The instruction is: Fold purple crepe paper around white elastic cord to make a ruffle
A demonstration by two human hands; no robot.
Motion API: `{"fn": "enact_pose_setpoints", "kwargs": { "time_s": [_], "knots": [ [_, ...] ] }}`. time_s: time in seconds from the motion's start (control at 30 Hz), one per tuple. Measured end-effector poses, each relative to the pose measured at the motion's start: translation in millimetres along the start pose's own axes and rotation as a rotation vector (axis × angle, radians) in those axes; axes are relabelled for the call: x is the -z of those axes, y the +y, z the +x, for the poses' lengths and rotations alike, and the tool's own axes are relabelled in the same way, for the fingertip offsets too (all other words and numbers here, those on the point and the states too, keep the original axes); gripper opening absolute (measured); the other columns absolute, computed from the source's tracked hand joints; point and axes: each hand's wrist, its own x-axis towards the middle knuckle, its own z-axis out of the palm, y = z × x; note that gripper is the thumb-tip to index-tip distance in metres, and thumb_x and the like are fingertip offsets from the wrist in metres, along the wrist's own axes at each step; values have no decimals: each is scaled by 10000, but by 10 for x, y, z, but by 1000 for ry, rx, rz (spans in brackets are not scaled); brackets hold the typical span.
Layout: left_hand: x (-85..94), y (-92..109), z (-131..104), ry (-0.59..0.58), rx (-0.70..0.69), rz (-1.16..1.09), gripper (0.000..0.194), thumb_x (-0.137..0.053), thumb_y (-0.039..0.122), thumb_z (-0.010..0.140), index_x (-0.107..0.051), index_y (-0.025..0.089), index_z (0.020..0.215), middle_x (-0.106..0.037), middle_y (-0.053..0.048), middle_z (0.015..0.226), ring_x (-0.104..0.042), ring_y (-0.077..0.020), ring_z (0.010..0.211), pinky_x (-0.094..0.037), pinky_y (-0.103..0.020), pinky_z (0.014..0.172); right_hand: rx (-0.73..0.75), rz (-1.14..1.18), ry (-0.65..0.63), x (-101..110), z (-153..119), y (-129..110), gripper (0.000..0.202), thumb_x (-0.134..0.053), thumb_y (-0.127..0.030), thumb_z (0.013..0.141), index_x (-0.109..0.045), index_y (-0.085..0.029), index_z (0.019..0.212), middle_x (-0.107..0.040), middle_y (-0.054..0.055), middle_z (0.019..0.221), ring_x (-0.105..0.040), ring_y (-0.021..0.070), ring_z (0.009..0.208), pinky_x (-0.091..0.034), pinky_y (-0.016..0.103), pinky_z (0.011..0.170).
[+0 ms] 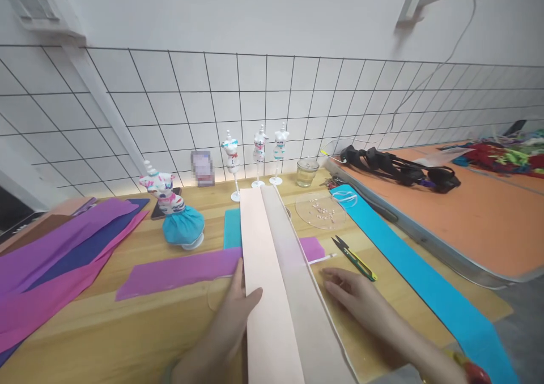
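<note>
A long pale pink fabric strip point(266, 282) runs away from me over the table, beside a whitish, see-through strip point(293, 259) on its right. My left hand point(238, 310) grips the pink strip's left edge, thumb on top and fingers partly hidden. My right hand point(352, 293) rests just right of the whitish strip, fingers loosely bent and nothing visible in them. Close above it are a narrow white tape point(322, 259) and thread snips point(355, 258) with yellow-green handles. A purple strip point(178, 273) passes crosswise underneath; a teal piece point(232, 228) also shows there.
Several small dress forms stand at the back; one wears a blue skirt point(183, 225). A glass point(306, 172) and a clear disc with beads point(322, 211) sit back right. A blue strip point(408, 265) borders an orange-topped case point(446, 214). Coloured fabrics point(63, 259) lie left.
</note>
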Motion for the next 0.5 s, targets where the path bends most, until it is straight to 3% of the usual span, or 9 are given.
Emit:
{"fn": "enact_pose_setpoints", "kwargs": {
  "time_s": [0.1,0.2,0.3,0.37,0.5],
  "knots": [
    [58,114,-78,-9,38,409,948,-613,381,742,17,248,1439,-680,-73,927,-654,-202,726,-504,-291,637,134,-203,73,-107,-260,-33,260,-439,-361,866,-629,-216,967,-641,32,748,-619,186,675,-485,273,586],
    [108,292,-173,-47,112,1007,740,-455,469,819,-119,246,1439,-639,-13,623,-606,-220,507,-467,-327,513,244,-343,103,-253,-447,-50,272,-388,-350,903,-614,-230,997,-602,45,790,-615,184,715,-484,270,604],
    [39,374,-156,1,-93,1454,551,-450,410,829,-428,181,1331,-676,-116,804,-638,-300,759,-457,-414,714,367,-463,175,-385,-544,-1,280,-383,-317,912,-583,-200,1070,-577,73,811,-606,200,732,-487,292,617],
    [-89,341,-68,-8,-268,1583,458,-435,357,845,-526,159,1247,-662,-166,954,-596,-340,929,-417,-453,807,434,-519,215,-438,-565,51,266,-401,-297,908,-579,-182,1068,-569,81,799,-600,206,726,-490,304,623],
    [-385,153,186,-341,-644,1508,383,-452,332,863,-545,208,1214,-585,-143,1177,-480,-305,1152,-350,-424,952,511,-543,254,-461,-582,105,240,-446,-275,893,-578,-185,1073,-569,72,770,-595,189,683,-499,282,599]
  ]
}}
